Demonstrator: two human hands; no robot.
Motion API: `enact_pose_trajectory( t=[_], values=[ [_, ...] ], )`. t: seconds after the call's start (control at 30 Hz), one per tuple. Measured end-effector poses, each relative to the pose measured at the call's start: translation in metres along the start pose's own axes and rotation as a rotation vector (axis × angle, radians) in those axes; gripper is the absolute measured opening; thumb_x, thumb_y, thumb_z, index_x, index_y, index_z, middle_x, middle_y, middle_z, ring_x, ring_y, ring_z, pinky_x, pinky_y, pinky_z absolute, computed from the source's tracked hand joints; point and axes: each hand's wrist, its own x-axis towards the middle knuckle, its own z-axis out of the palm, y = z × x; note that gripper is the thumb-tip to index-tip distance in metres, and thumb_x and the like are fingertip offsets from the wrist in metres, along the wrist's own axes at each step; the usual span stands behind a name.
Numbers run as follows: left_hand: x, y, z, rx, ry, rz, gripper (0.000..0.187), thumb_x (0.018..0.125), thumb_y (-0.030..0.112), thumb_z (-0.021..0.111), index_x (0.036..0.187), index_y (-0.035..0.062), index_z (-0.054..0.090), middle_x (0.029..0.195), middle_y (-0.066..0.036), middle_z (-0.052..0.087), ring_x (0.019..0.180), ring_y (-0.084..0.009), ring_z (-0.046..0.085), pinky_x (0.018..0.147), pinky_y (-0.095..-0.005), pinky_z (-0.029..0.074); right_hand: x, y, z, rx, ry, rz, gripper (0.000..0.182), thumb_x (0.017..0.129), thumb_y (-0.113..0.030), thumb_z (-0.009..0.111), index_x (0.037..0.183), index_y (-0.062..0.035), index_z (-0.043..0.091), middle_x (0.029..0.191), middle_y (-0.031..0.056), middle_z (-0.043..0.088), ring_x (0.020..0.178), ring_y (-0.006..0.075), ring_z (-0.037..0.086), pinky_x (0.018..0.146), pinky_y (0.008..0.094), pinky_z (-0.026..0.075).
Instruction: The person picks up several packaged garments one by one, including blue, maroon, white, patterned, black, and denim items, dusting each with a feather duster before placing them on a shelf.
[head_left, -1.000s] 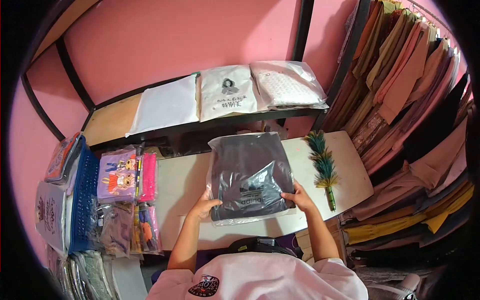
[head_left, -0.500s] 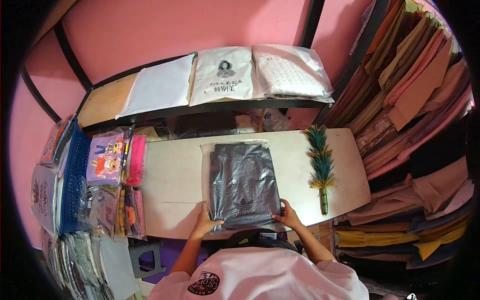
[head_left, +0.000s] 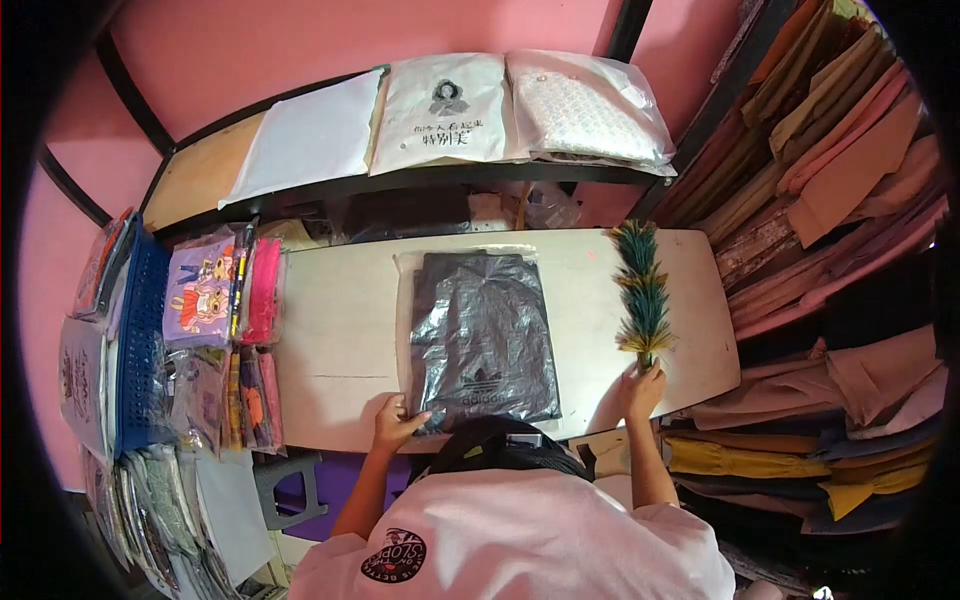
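A dark folded garment in a clear plastic bag (head_left: 482, 330), printed with an adidas logo, lies flat on the white table. My left hand (head_left: 398, 424) is at its lower left corner, the thumb on the plastic and the fingers curled at the edge. To the right of the bag, my right hand (head_left: 642, 390) is closed around the handle of a feather duster (head_left: 640, 285). The duster lies lengthwise on the table, its green and yellow feathers pointing away from me; most of the handle is hidden in my hand.
Bagged clothes (head_left: 200, 295) and a blue plastic basket (head_left: 142, 350) stand at the left. Behind the table, a shelf (head_left: 190, 205) carries several packaged garments. Hanging clothes (head_left: 820, 390) crowd the right side. A grey stool (head_left: 292, 492) is below the table's left front.
My right hand has left the lower right corner of the bagged garment and moved right to grasp the duster's handle. My left hand stays by the bag's left corner. The view has shifted slightly.
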Motion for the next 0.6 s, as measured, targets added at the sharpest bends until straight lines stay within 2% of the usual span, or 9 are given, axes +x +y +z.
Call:
enact_pose_trajectory(
  t=[0.1,0.17,0.23,0.27,0.33,0.4,0.47,0.53,0.6],
  values=[
    [-0.011,0.006,-0.003,-0.055,-0.071,-0.05,0.039,0.065,0.014,0.076,0.092,-0.0015,0.052,0.067,-0.005,0.059,0.059,-0.0093,0.056,0.052,-0.0227,0.045,0.018,0.045,0.029,0.035,-0.151,-0.04,0.053,0.071,-0.016,0.059,0.116,0.0003,0.037,0.099,0.0261,0.047,0.091,0.0403,0.047,0.077,0.0426,0.041],
    [-0.015,0.011,-0.008,-0.073,-0.125,-0.093,0.034,0.065,0.013,0.075,0.088,-0.0003,0.053,0.068,-0.005,0.059,0.059,-0.0097,0.056,0.052,-0.0227,0.046,0.027,0.05,0.035,0.204,-0.249,-0.067,0.039,0.072,-0.016,0.056,0.104,0.0027,0.042,0.087,0.0276,0.052,0.081,0.0424,0.051,0.072,0.0447,0.041],
    [-0.023,0.028,-0.012,-0.119,-0.199,-0.23,0.024,0.066,0.012,0.075,0.074,0.0018,0.055,0.064,-0.003,0.057,0.055,-0.0085,0.054,0.049,-0.0213,0.043,0.032,0.025,0.009,0.312,-0.261,-0.003,0.034,0.073,-0.016,0.054,0.098,0.0035,0.043,0.081,0.0272,0.053,0.076,0.0432,0.052,0.068,0.0454,0.041],
    [-0.022,0.026,-0.015,-0.116,-0.202,-0.222,0.024,0.066,0.012,0.075,0.074,0.0018,0.055,0.064,-0.003,0.057,0.055,-0.0085,0.054,0.049,-0.0213,0.043,0.03,0.009,-0.008,0.413,-0.274,0.053,0.029,0.074,-0.016,0.052,0.092,0.0043,0.044,0.075,0.0268,0.055,0.071,0.044,0.053,0.064,0.0462,0.041],
    [-0.027,0.015,-0.023,-0.073,-0.268,-0.282,0.023,0.066,0.011,0.074,0.063,0.0037,0.053,0.058,-0.001,0.053,0.05,-0.0064,0.048,0.044,-0.0204,0.038,0.017,-0.009,-0.016,0.451,-0.186,-0.007,0.026,0.081,-0.021,0.049,0.091,0.0028,0.047,0.07,0.0254,0.055,0.067,0.0417,0.054,0.06,0.0447,0.041],
    [-0.027,0.0,-0.021,-0.076,-0.242,-0.214,0.027,0.066,0.013,0.075,0.056,0.0048,0.051,0.052,0.0,0.049,0.047,-0.0053,0.042,0.041,-0.021,0.033,-0.004,-0.026,-0.028,0.42,-0.36,-0.027,0.029,0.083,-0.029,0.05,0.094,-0.0016,0.047,0.073,0.0263,0.056,0.069,0.0424,0.055,0.058,0.0465,0.041],
    [-0.028,-0.001,-0.019,0.057,-0.177,-0.173,0.032,0.065,0.016,0.075,0.052,0.0054,0.048,0.049,0.001,0.046,0.046,-0.0051,0.04,0.04,-0.0223,0.032,-0.027,-0.047,-0.044,0.401,-0.689,-0.172,0.033,0.084,-0.036,0.047,0.098,-0.0056,0.048,0.073,0.0249,0.057,0.07,0.0413,0.056,0.057,0.0464,0.043],
    [-0.028,-0.002,-0.019,0.182,-0.147,-0.132,0.034,0.064,0.021,0.075,0.05,0.0026,0.05,0.047,-0.001,0.047,0.045,-0.0063,0.042,0.041,-0.024,0.034,-0.051,-0.061,-0.041,0.301,-0.687,-0.59,0.037,0.085,-0.043,0.041,0.098,-0.0087,0.048,0.074,0.0228,0.057,0.068,0.0384,0.057,0.057,0.0461,0.045],
    [-0.03,0.004,-0.021,0.374,-0.168,-0.051,0.033,0.065,0.025,0.074,0.053,0.0002,0.055,0.048,-0.004,0.049,0.045,-0.0081,0.044,0.042,-0.0257,0.036,-0.061,-0.073,-0.037,0.083,-0.835,-0.808,0.04,0.085,-0.047,0.037,0.096,-0.0099,0.048,0.076,0.0212,0.058,0.068,0.0364,0.058,0.059,0.0461,0.046]
  ],
)
